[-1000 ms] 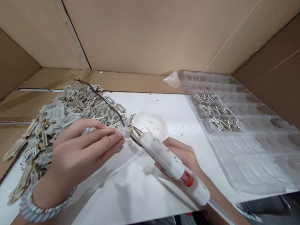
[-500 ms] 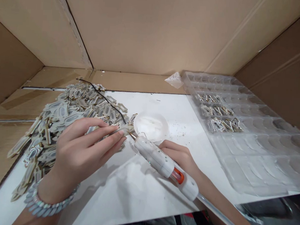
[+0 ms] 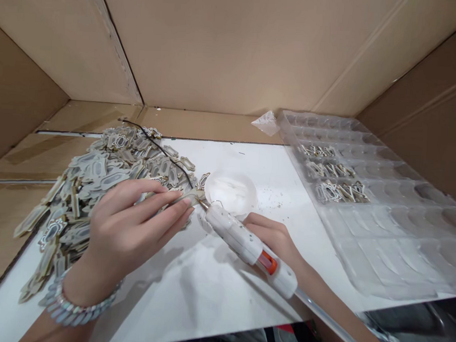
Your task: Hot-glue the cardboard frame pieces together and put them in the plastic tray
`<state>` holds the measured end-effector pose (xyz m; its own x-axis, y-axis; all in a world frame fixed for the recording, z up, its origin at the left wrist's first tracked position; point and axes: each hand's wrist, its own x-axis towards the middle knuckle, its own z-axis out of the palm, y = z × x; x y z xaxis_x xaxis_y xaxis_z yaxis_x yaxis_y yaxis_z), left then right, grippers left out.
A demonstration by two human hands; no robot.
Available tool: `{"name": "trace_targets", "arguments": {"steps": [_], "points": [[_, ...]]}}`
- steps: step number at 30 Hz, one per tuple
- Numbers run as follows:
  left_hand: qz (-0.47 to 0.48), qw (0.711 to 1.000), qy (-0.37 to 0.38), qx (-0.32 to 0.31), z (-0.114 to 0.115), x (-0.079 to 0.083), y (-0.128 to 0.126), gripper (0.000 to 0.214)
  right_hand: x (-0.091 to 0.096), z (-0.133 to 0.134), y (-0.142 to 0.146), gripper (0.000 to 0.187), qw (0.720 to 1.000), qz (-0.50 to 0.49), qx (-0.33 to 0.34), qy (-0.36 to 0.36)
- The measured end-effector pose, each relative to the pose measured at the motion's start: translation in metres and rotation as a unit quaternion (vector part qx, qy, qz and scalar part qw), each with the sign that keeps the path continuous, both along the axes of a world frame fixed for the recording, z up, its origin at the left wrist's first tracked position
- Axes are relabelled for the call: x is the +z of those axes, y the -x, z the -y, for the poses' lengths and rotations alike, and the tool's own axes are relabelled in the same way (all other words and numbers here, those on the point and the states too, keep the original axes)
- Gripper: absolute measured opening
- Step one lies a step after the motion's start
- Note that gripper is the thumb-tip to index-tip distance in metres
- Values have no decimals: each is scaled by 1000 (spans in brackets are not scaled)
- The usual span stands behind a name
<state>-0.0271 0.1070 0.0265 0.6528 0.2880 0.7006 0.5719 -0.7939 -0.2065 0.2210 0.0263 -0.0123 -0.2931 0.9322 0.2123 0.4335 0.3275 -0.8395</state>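
Note:
My left hand pinches a small flat frame-shaped piece by its end, its fingers pressed together. In my right hand is a white hot glue gun with an orange-red part and a clear glue stick at its rear. The gun's metal tip meets the right end of the held piece; whether glue is coming out I cannot make out. The gun's body hides most of my right fingers. A thin black strand runs from the pile down towards the piece.
A heap of similar flat ornate pieces spreads over the left side. Behind the gun tip sits a round white dish. At right lies a clear compartment tray with several pieces in three sections. Cardboard walls surround the white board.
The rear of the glue gun has shifted slightly left, while its tip stays at the held piece. My left hand keeps its pinch, and the view has moved a little.

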Motion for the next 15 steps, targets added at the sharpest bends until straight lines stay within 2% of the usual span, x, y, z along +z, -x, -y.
{"name": "trace_targets", "arguments": {"steps": [10,15], "points": [[-1,1000,10,8,-1,-4,3,22,-3,0,-1,22,1000,11,-2,22],[11,1000,8,21,-1,-2,3,13,-4,0,-3,21,999,19,-13,27]]}}
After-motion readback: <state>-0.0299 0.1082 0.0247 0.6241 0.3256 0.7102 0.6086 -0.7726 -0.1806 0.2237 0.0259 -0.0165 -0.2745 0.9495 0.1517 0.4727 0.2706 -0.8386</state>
